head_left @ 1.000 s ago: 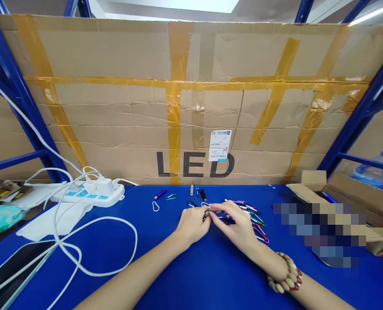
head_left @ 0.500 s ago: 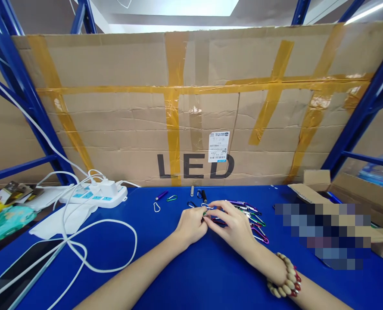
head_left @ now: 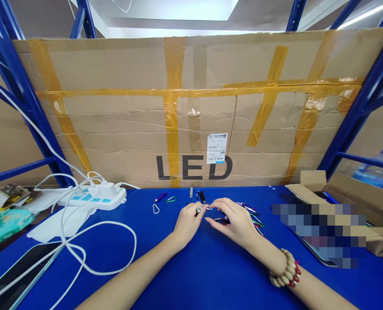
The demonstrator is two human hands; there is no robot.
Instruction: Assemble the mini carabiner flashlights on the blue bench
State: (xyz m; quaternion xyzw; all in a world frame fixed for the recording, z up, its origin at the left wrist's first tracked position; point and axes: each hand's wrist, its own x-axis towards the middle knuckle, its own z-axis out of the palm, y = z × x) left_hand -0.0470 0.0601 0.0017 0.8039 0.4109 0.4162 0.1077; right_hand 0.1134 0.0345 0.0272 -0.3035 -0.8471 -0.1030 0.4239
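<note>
My left hand (head_left: 188,223) is closed around a small flashlight (head_left: 198,210), whose round silver end shows above the fingers; the rest of it is hidden. Close by on the right, my right hand (head_left: 233,218) has its thumb and fingers apart, the fingertips near my left thumb. A small silvery piece (head_left: 209,208) lies by those fingertips, and I cannot make out whether they touch it. Partly behind my right hand is a pile of coloured carabiners (head_left: 257,221). Beyond my left hand lie a black tube (head_left: 203,197) and a silver tube (head_left: 191,192).
A purple tube (head_left: 160,196), a green carabiner (head_left: 171,199) and a silver carabiner (head_left: 156,209) lie on the blue tabletop (head_left: 178,280). To the left are a white power strip (head_left: 113,199), looped cable and a tablet (head_left: 20,271). An open cardboard box (head_left: 349,193) stands right.
My right thumb and fingers have parted from the pinch at my left hand. The flashlight's silver end now shows in my left hand. The view has shifted slightly.
</note>
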